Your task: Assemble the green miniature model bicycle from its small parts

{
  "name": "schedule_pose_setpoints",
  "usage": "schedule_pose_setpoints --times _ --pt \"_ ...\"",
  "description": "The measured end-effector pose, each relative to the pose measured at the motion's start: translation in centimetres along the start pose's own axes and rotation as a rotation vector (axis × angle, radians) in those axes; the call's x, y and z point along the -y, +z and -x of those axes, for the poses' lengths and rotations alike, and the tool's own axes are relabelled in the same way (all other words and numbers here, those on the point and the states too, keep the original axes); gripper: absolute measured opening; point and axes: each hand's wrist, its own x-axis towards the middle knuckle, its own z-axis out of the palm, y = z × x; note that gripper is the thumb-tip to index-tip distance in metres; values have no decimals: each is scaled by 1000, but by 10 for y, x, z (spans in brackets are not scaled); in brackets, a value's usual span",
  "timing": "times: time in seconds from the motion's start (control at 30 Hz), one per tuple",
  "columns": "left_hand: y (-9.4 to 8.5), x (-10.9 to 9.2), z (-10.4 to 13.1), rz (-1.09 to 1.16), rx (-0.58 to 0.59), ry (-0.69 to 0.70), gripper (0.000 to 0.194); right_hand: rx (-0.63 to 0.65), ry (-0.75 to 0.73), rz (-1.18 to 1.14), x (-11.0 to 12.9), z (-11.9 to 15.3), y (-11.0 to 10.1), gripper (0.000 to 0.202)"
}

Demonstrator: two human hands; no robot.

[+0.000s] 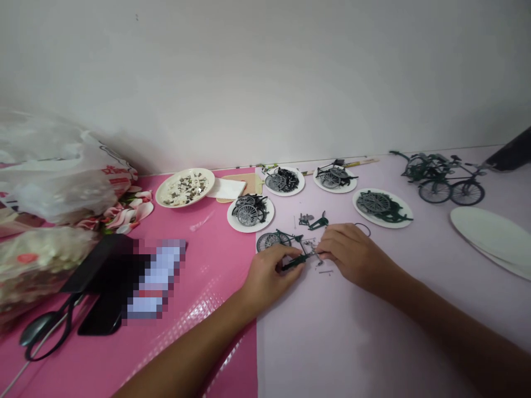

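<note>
L hand [271,271] pinches 1 green pt [293,262], R hand [350,251] 1 tiny pt [317,253]. 4 plates [249,229] w/ bike pts [247,214] behind.

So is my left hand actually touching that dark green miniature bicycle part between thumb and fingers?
Touching. The head view shows the left hand with thumb and fingers closed on the dark green miniature bicycle part.

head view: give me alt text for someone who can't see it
A person's left hand holds a dark green toy bicycle part over a pink and pale table, with the right hand close beside it. Behind are four plates of parts; toy bicycles are at right, plastic bags at left.
</note>
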Motion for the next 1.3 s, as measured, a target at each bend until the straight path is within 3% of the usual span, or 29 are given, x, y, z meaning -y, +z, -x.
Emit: schedule_pose_setpoints --times 0.4,0.67,1.07,1.3 --pt "2 0 2 8 20 -7 26 -3 -19 -42 -3 -1 -6 18" --pt "2 0 -1 33 20 9 21 -71 180 -342 -4 3 4 11" --pt "2 0 -5 82 -33 69 14 106 396 -357 -2 4 -1 22" --pt "4 1 -7 146 -70 92 15 107 436 -392 -2 2 -2 27"
